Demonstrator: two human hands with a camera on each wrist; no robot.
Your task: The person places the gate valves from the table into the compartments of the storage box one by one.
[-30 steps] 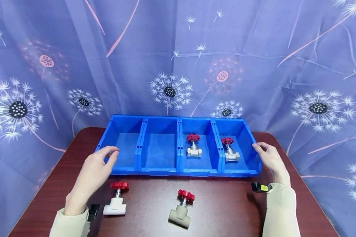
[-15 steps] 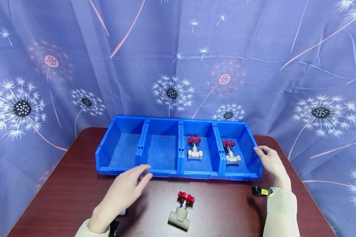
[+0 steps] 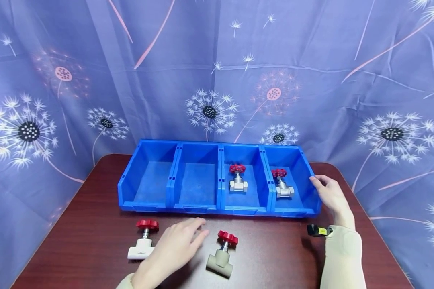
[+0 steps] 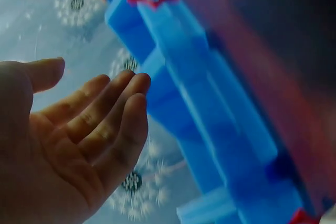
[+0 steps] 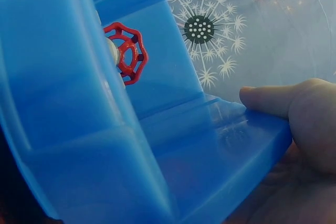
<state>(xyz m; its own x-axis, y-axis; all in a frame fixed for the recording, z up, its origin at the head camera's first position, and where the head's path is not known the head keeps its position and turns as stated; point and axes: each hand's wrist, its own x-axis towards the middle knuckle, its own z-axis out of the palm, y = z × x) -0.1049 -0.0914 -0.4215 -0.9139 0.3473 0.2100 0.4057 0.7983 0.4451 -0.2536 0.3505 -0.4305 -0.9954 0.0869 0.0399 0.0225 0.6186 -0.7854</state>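
One grey valve (image 3: 222, 257) before the blue bins (image 3: 197, 182), just beside the left hand (image 3: 177, 243) — fingers loosely extended, holding nothing — right hand (image 3: 331, 196) gripping the bins' right wall (image 3: 305, 184).

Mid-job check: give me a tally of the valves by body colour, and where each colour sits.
Silver valves: 2, one in each of two blue bins
White valve: 1, on the table
Grey-green valve: 1, on the table
Total: 4 valves
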